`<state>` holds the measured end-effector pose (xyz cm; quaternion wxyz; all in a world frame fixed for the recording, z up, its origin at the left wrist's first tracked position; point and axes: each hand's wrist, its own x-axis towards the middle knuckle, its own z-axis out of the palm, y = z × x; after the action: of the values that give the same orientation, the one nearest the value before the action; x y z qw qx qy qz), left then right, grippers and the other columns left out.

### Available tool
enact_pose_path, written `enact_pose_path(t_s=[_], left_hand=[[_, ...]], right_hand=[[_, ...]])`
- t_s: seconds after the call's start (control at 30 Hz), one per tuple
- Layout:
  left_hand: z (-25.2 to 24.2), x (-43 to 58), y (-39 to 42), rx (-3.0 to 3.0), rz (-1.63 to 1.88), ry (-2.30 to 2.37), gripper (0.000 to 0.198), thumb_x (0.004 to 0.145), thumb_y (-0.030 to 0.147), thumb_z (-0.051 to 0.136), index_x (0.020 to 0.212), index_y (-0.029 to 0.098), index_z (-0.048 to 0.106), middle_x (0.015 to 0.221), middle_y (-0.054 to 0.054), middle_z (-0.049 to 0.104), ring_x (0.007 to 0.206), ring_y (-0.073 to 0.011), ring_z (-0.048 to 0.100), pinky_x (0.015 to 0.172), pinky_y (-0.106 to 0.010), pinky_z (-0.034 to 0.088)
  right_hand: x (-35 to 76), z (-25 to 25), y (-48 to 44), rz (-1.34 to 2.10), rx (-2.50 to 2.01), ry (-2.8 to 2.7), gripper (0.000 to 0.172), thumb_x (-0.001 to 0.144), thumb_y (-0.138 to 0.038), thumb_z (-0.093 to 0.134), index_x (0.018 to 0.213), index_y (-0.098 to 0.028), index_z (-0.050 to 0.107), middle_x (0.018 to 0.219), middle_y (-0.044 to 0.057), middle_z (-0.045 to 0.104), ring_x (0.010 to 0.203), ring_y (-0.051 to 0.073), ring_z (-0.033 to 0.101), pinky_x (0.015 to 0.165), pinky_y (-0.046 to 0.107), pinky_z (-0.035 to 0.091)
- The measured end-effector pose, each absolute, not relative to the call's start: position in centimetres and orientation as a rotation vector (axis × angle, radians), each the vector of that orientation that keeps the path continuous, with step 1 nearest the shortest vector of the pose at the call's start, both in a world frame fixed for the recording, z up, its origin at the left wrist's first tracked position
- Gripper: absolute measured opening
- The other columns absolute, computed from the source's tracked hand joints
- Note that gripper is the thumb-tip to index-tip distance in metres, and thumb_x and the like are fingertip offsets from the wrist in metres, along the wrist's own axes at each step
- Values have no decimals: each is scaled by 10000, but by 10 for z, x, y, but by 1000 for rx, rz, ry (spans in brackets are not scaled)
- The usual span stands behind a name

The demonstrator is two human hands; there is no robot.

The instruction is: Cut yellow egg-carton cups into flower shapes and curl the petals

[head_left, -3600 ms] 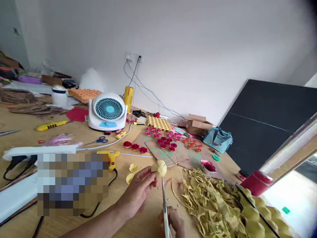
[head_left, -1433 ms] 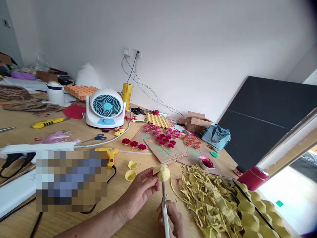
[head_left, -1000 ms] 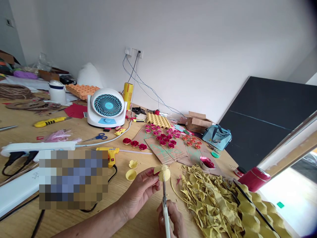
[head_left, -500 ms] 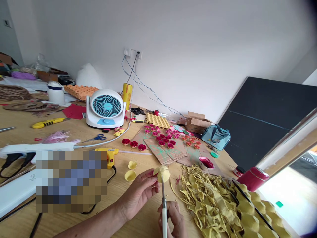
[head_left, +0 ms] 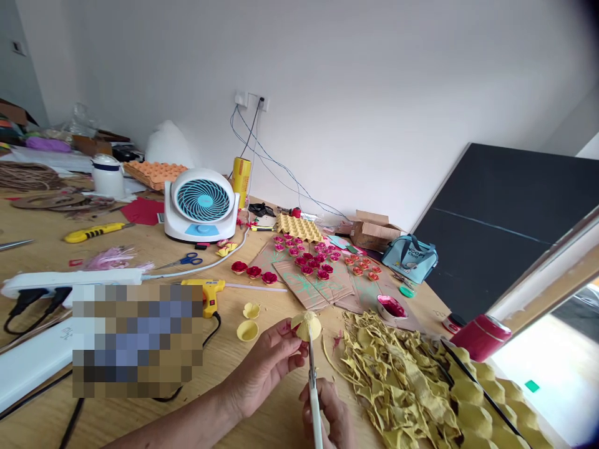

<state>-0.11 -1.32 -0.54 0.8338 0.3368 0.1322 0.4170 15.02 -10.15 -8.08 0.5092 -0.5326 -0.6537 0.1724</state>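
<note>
My left hand pinches a yellow egg-carton cup by its left edge, domed side up. My right hand grips white-handled scissors, whose blades point up and meet the cup's lower edge. Left of the cup, a cut yellow cup with petal-like edges and a plain round cup rest on the table. A heap of torn yellow carton scraps lies to the right of my hands.
A yellow glue gun and a white power strip lie left. Painted red flowers sit on cardboard ahead, near a bowl of red paint. A white fan stands behind. Uncut egg carton and a red can are at right.
The view has shifted slightly. Both hands keep their hold, the scissors still at the cup's lower edge; the cup looks slightly turned.
</note>
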Motion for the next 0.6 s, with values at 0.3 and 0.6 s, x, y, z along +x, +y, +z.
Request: enact_pose_path(t_s=[0.3,0.6], left_hand=[[1,1,-16,684,949,382,285,631,274,884,782,154,674,796,-6,667,689,-93,579,715,-243,473],[4,0,-17,733,943,379,271,647,300,870,789,147,696,758,-4,668,669,-88,575,676,-224,475]], right_hand=[[151,-79,-100,591,-1201,-1544,523,875,-698,446,827,-220,653,558,-1,488,523,155,478,469,242,377],[153,-79,-100,782,-1189,-1548,529,862,-718,466,901,-220,643,536,-32,443,473,124,409,443,223,341]])
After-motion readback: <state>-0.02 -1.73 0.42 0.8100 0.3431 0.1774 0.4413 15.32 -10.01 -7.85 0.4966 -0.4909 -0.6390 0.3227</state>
